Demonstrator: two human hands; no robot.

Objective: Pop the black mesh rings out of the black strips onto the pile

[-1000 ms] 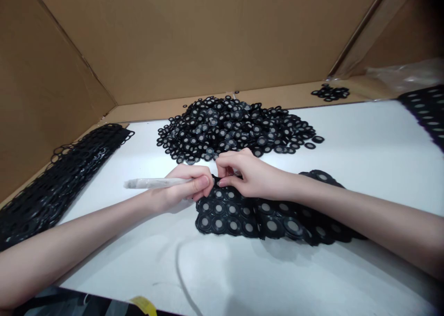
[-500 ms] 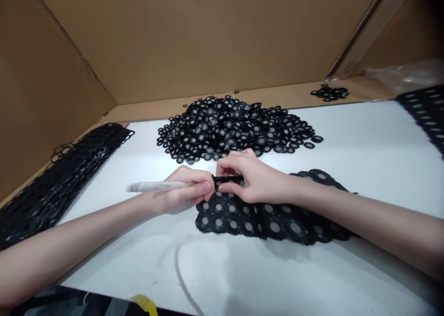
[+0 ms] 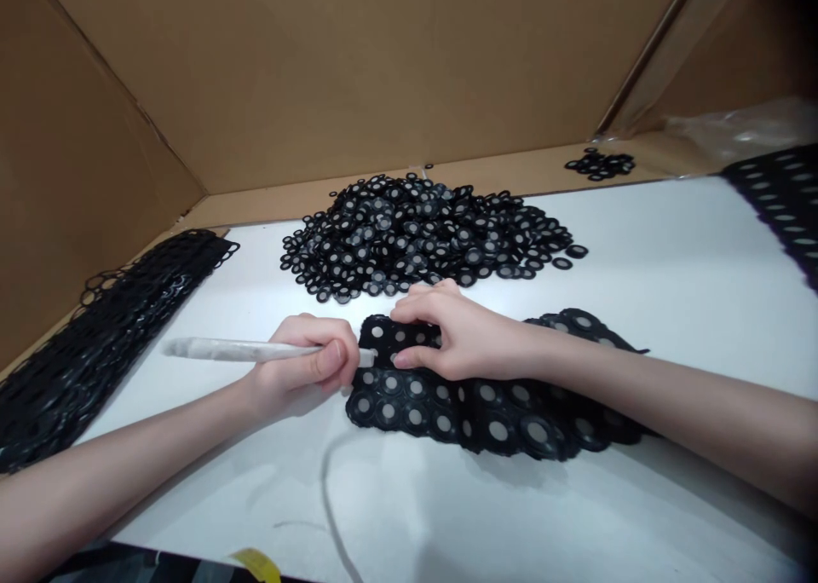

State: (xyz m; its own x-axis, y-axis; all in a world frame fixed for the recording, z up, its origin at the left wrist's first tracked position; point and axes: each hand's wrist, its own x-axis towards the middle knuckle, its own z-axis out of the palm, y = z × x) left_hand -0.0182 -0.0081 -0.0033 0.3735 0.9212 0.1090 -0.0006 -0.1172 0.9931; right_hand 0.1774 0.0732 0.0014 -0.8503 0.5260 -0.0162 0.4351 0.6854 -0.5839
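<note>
- Pinching the white stick point(image 3: 217, 349), fingers of the left hand point(image 3: 307, 366) aimed it toward three o'clock.
- Fingers spread, the right hand point(image 3: 463, 331) probably steadied the black sheet point(image 3: 401, 401) against it.

Soft light whitens the desk point(image 3: 210, 489); shadows beneath the forearms point(image 3: 141, 464) are faint. The upper right corner is black.

- My right hand point(image 3: 469, 336) and forearm point(image 3: 639, 389) cover part of the dotted black sheet point(image 3: 415, 401); how firmly my fingertips press, I can't tell.
- My left hand point(image 3: 303, 366) hides the middle of the white stick point(image 3: 214, 349) inside its curled fingers.
- Lower rings in the pile point(image 3: 415, 238) lie buried.
- The left edge cuts off the black mesh point(image 3: 115, 336).
- The bottom edge crops a yellow strip point(image 3: 259, 564).
</note>
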